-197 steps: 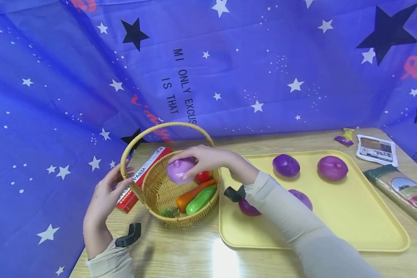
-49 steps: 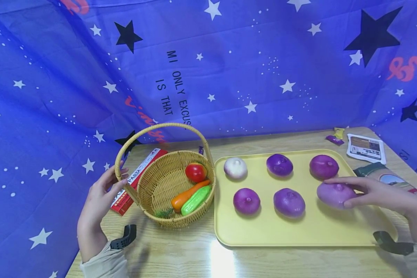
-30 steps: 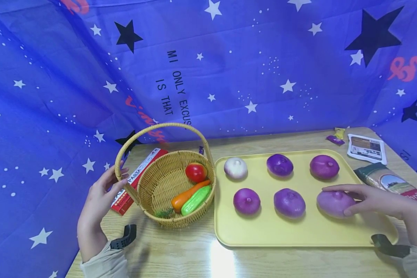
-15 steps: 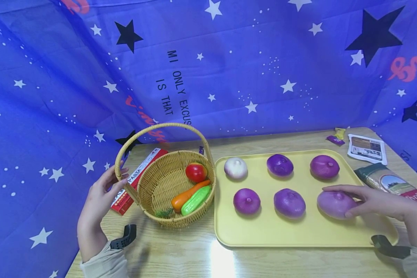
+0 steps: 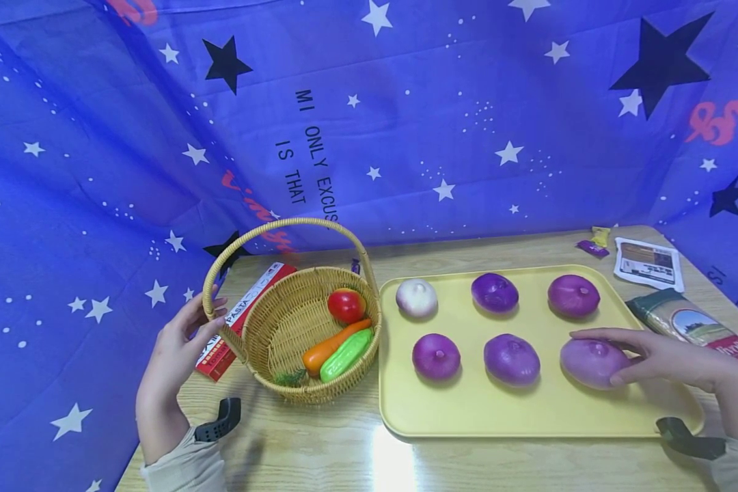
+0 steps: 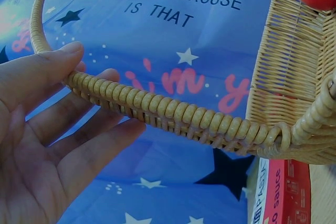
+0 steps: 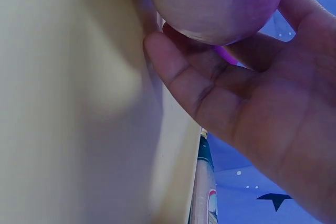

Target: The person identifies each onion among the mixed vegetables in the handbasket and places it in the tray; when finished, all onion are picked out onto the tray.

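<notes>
My left hand [image 5: 171,362] holds the side of the wicker basket's handle [image 6: 178,111], thumb on one side and fingers on the other. Inside the basket [image 5: 283,328] lie a red tomato [image 5: 346,305], an orange carrot [image 5: 332,345] and a green cucumber-like vegetable [image 5: 347,355]. At the yellow tray's right side, my right hand [image 5: 670,359] has thumb and fingers around a pale purple onion [image 5: 590,363], which sits on the tray [image 5: 467,417]. In the right wrist view the onion [image 7: 215,3] lies against the curved fingers.
Several other onions stand in two rows on the tray, among them a white one [image 5: 417,298] and a dark purple one [image 5: 495,292]. A red pasta box [image 5: 218,359] lies behind the basket. To the right are a green-and-red bag [image 5: 695,324], a white packet [image 5: 648,263] and small wrapped sweets [image 5: 595,244].
My right hand has carried the pale purple onion from the basket to the tray's right side and lowered it there. Over the last second both hands have stayed still; the left remains at the handle.
</notes>
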The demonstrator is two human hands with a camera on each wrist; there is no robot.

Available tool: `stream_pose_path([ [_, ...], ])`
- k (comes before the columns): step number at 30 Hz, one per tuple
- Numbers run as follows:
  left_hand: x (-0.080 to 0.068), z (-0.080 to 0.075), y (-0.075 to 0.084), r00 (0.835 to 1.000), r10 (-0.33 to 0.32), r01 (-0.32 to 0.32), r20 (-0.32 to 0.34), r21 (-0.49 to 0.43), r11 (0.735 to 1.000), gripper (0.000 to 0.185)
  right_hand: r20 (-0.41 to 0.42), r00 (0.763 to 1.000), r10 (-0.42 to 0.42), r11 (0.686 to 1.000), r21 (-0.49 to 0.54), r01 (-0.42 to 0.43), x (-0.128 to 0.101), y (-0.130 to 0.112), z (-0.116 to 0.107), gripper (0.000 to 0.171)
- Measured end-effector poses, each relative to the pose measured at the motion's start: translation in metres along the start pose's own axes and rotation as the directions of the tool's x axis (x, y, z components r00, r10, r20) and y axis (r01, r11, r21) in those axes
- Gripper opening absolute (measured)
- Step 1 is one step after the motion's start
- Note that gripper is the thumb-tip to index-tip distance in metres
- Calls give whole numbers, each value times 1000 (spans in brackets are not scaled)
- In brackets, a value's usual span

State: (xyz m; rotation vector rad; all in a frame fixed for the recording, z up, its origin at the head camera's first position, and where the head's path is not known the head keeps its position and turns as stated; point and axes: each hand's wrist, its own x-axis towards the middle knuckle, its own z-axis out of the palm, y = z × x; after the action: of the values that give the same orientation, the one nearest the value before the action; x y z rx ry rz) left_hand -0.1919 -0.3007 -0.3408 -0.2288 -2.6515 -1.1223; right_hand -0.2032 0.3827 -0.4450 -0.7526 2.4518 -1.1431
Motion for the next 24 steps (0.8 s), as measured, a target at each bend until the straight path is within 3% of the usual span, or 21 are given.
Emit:
stream_pose_path([
  [18,0,0,-1,1000,0,0,3,-3,1000,47,17,998,52,995,78,-54,-5,4,-5,61],
  [24,-1,-1,-2,1000,-22,22,12,3,1000,48,-41,995,86,995,47,-84,-10,8,-8,59],
])
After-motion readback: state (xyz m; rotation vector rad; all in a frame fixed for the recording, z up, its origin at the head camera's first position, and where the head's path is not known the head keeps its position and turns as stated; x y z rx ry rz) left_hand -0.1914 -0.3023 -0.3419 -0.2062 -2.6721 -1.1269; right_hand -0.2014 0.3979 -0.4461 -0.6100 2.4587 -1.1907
